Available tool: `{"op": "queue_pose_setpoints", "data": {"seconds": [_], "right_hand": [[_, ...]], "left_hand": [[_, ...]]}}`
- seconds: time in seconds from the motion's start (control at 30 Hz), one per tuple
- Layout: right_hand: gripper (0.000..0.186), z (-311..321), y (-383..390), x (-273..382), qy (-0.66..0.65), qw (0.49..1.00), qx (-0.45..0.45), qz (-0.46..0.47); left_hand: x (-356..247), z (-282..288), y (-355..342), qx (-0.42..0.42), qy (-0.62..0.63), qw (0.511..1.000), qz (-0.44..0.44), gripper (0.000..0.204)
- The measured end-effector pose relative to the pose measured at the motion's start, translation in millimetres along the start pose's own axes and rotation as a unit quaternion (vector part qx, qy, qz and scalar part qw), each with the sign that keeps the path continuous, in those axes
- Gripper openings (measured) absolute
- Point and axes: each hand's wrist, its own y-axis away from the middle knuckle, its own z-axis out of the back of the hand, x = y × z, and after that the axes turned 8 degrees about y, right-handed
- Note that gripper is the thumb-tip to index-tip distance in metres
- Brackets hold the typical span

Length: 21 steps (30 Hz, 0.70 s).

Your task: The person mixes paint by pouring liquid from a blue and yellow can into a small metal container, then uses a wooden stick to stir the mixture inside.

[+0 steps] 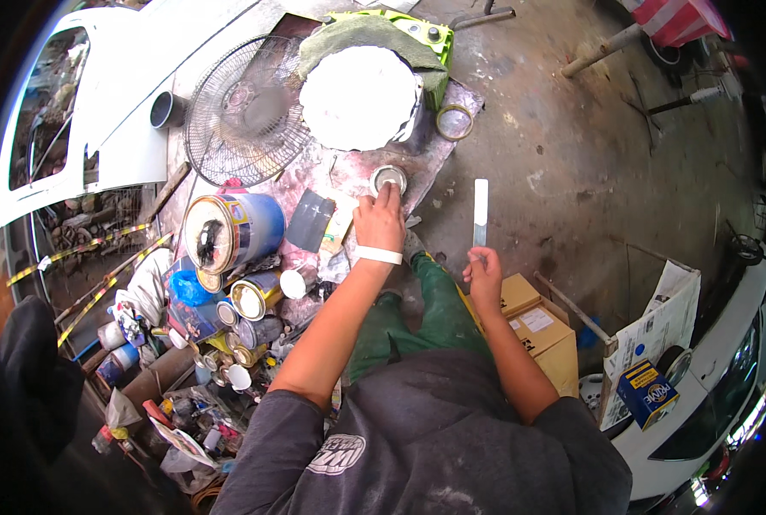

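Note:
My left hand has its fingers closed on a small round metal tin at the table's front right. Just left of it lie a dark grey sheet and a card-like piece. My right hand, out over the floor beside the table, grips a flat metal blade upright, its upper part coated white. Beyond my left hand stands a large round white-covered object, with a roll of tape to its right.
A fan grille and paint cans crowd the table. White vehicle panels stand left. Cardboard boxes, a leaning board and a white car are right, a metal pole at top right.

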Motion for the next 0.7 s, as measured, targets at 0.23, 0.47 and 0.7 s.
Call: {"op": "queue_pose_setpoints", "data": {"seconds": [0.23, 0.47, 0.7], "right_hand": [[0.017, 9, 18, 3, -0.035, 0.999, 0.001, 0.019], [0.046, 10, 44, 82, 0.047, 0.981, 0.023, 0.187], [0.033, -47, -6, 238, 0.251, 0.855, 0.101, 0.443]], "left_hand": [[4, 9, -5, 0.063, -0.007, 0.998, -0.005, 0.043], [3, 17, -7, 0.155, -0.044, 0.987, 0.028, 0.041], [33, 82, 116, 0.176, 0.262, 0.948, 0.038, 0.051]]}}
